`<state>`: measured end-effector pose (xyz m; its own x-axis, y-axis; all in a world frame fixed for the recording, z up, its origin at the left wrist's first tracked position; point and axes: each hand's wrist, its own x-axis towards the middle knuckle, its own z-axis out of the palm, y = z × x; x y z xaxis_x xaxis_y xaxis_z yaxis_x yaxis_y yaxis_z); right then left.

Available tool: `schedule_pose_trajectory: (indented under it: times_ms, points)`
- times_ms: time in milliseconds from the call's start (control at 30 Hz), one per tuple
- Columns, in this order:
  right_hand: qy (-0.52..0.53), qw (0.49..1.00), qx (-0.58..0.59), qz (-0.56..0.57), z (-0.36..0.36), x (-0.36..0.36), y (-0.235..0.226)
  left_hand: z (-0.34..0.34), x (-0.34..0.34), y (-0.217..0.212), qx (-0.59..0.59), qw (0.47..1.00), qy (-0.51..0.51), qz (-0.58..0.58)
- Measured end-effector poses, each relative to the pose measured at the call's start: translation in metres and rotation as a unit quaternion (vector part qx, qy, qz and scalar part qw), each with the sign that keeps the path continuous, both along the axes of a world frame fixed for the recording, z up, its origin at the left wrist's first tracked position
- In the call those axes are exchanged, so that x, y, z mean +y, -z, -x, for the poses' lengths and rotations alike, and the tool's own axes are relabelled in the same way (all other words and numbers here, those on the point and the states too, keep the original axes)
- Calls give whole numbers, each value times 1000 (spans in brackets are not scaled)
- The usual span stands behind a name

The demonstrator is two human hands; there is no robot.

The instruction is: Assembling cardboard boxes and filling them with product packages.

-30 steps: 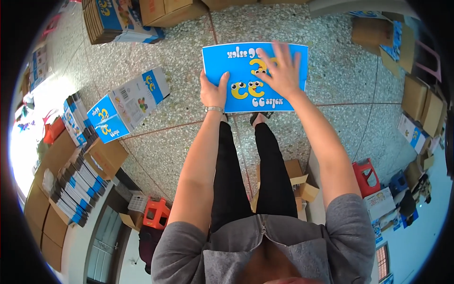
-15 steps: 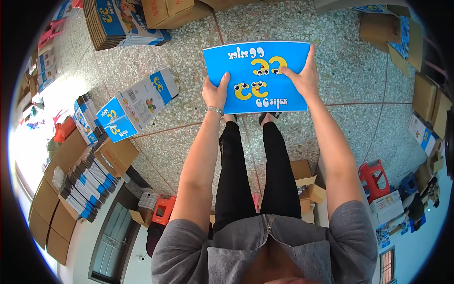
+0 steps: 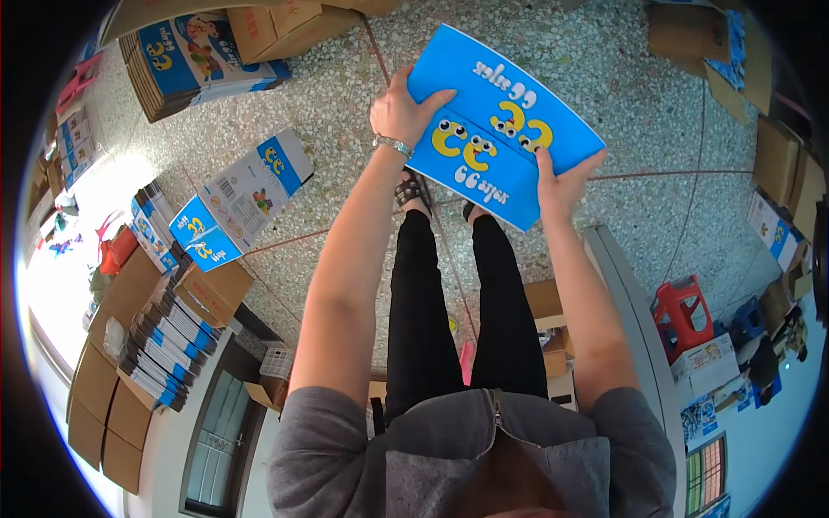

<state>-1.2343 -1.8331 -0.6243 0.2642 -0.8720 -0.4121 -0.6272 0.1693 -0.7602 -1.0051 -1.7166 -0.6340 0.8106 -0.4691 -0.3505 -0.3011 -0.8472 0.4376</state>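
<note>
A blue printed carton point(image 3: 485, 119) with yellow cartoon letters is held out in front of me, above the floor. It is tilted, its left end farther away and its right end nearer to me. A seam runs lengthwise across its face. My left hand point(image 3: 404, 114) grips the left end, thumb on top and fingers mostly hidden at the edge. At the right end my right hand point(image 3: 563, 188) grips the near corner, its thumb lying on the blue face. The carton's underside and depth are hidden.
On the speckled floor to the left lies a white and blue carton point(image 3: 250, 190). Flattened cartons point(image 3: 186, 65) are stacked at the far left beside a brown box point(image 3: 289, 34). A grey edge point(image 3: 626, 302) runs beside my right arm, near a red stool point(image 3: 682, 315).
The carton has turned clockwise from nearly level to slanted. My left hand has moved farther away and my right hand nearer, both still gripping it.
</note>
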Motion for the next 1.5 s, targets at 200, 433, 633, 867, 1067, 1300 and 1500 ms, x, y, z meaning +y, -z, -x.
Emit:
schedule_pose_trajectory:
  times_ms: [200, 433, 633, 867, 1067, 1300, 1500]
  points:
    - [20, 1000, 5, -2, 15, 12, 5, -2, -7, -10, 65, 995, 71, -38]
    - [85, 989, 7, -119, -2, -1, -13, -12, 4, -8, 64, 991, 114, 1]
    - [-5, 965, 84, -247, 29, -53, 10, 0, -3, -4, 71, 990, 120, 15]
    - [-134, 928, 156, -312, 8, -57, 12, -20, 20, -11, 50, 992, 111, -43]
    - [-188, 935, 245, -177, 51, -94, -2, -4, -22, -34, 123, 982, 104, -98]
    - [-273, 929, -25, 248, -168, -91, -228, -31, 10, -46, 148, 969, 64, -188]
    - [-362, 706, -54, 607, -305, -168, -365, -35, -24, -66, 171, 966, 110, -161]
